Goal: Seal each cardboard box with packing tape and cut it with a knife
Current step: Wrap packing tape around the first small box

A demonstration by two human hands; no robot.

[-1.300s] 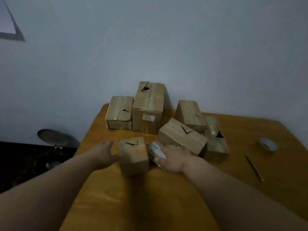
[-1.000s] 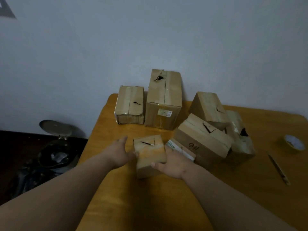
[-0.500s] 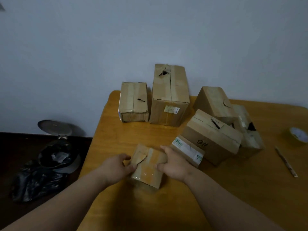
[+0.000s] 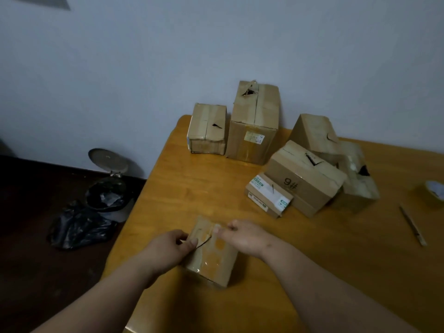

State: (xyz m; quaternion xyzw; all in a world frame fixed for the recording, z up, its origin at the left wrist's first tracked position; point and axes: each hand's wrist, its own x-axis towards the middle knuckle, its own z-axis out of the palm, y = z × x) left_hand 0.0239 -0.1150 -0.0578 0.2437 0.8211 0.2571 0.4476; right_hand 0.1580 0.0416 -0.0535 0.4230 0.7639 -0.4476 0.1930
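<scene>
Between both hands, small cardboard box on the worktop, near edge. Left hand pinching one top flap, right hand pinching the other, seam gaping. Well off beyond the right hand: tape roll and knife. Risk: flaps springing apart on release to fetch tape; box sliding off the near edge.

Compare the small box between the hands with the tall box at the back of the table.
The small box sits near the front edge, gripped by the left hand and right hand; the tall box stands untouched by the wall. The small box is far lower. The tall box's top has a torn hole; the small one's shows a thin slit. Both are brown cardboard.
</scene>
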